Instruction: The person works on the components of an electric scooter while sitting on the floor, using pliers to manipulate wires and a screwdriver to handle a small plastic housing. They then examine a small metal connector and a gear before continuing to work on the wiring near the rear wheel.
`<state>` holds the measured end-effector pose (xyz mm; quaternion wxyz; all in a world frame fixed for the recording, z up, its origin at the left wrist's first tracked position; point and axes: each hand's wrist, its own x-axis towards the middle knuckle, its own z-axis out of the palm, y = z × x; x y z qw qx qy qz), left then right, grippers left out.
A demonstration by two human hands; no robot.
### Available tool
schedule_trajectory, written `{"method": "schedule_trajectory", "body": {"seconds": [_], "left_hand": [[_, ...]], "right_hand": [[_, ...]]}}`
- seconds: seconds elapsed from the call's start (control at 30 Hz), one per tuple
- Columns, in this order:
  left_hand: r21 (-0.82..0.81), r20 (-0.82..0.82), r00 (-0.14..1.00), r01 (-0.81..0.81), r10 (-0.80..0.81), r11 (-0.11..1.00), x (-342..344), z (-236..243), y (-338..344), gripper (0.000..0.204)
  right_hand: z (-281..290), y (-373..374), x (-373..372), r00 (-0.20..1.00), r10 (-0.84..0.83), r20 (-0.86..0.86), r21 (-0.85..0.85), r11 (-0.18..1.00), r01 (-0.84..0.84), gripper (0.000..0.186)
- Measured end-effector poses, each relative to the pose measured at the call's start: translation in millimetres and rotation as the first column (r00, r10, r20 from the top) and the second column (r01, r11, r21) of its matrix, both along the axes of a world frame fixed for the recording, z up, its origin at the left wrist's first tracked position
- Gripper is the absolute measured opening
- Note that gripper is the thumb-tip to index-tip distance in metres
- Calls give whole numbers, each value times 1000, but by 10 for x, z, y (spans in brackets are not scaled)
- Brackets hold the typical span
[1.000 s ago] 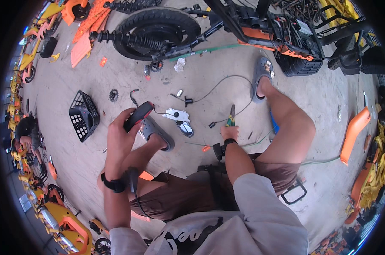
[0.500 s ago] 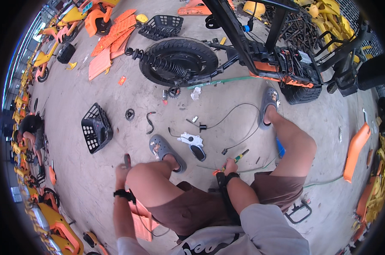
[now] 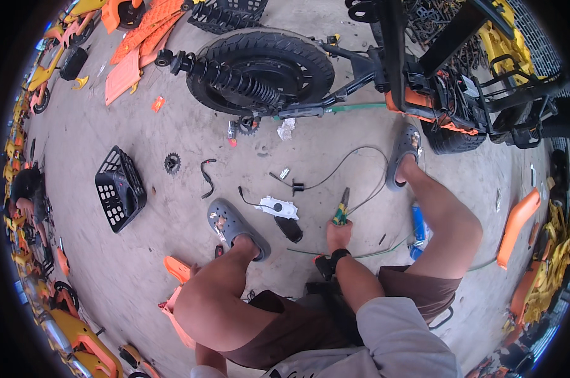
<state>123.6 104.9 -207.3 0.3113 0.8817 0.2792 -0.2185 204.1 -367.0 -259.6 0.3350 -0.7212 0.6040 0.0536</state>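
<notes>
My right hand [image 3: 339, 235] is closed around pliers with green-and-yellow handles [image 3: 340, 214], their narrow jaws pointing away from me over the floor. Next to them, a thin black cable [image 3: 367, 148] loops across the concrete; its near end passes close to the hand. Most of my left hand is hidden behind my left knee. A few fingers [image 3: 195, 269] show at the edge of an orange plastic panel [image 3: 176, 268] and seem to grip it. Between my feet lies a white part with a dark disc [image 3: 279, 208], beside a black oval piece [image 3: 289, 229].
Ahead stands a partly stripped scooter frame [image 3: 395, 63], with a loose wheel [image 3: 260, 72] and shock absorber [image 3: 225, 79]. A black basket [image 3: 120, 189], a sprocket [image 3: 172, 164] and a curved black part [image 3: 207, 178] lie left. A blue can [image 3: 418, 222] sits by my right leg.
My right hand has moved slightly away from me, and the pliers now point more straight ahead. The left hand has drawn back behind the knee, where the orange panel has shifted forward.
</notes>
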Motion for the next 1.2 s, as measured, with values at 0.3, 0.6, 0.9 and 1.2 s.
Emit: {"method": "schedule_trajectory", "body": {"seconds": [0.3,0.6,0.9,1.2], "left_hand": [[-589,542,728,-28,420,808,702,2806,-544,46],[-554,745,666,586,38,591,750,4297,-2277,64],[-534,599,619,781,-507,323,991,3908,-3063,92],[-306,424,594,804,-683,509,1296,1715,-3505,38]], "right_hand": [[1414,183,607,683,399,612,90,822,-562,57],[4492,-170,348,308,252,918,277,150,-949,57],[4587,-537,-192,323,308,895,373,-119,-920,51],[2657,-788,637,647,209,733,500,478,-722,44]]}}
